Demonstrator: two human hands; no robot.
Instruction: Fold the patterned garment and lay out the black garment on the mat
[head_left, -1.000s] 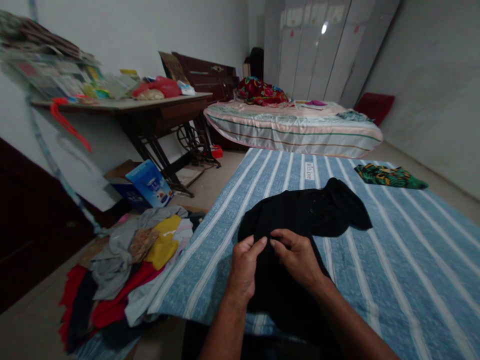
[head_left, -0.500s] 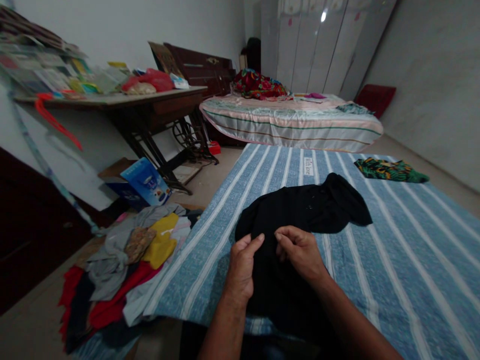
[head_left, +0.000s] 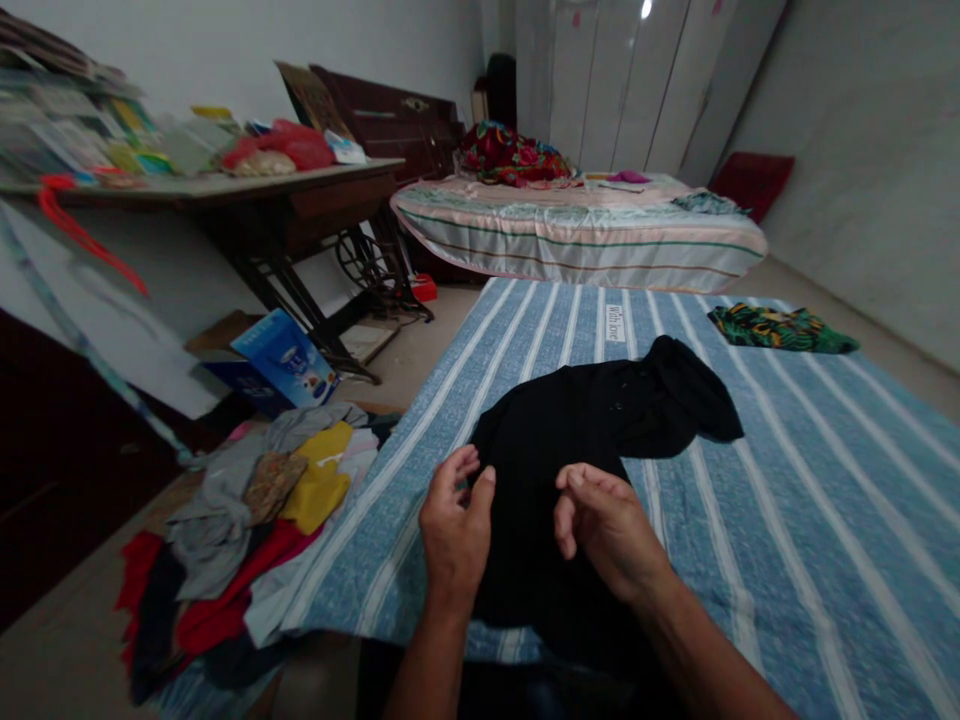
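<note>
A black garment [head_left: 540, 430] lies spread on the blue-and-white striped bedcover, its far end bunched and its near end hanging toward me over the edge. My left hand [head_left: 455, 520] is over the garment's left edge, thumb and fingers apart, with nothing seen in it. At the right, my right hand [head_left: 609, 525] hovers over the black cloth with its fingers curled and thumb tip close against the index finger. Whatever may be in that pinch is too small to make out. A few tiny light specks show on the garment's far part.
Beyond it on the striped bedcover [head_left: 825, 440] lies a folded green-and-orange patterned cloth [head_left: 784, 328]. A heap of clothes [head_left: 300, 490] and a blue box [head_left: 289, 360] stand on the floor at left. Behind are a cluttered sewing-machine table [head_left: 322, 175] and another bed [head_left: 570, 235].
My left hand has let go of the black garment, opened and moved left. My right hand has come off the cloth and turned, its lower fingers loosening. The view has tilted slightly.
</note>
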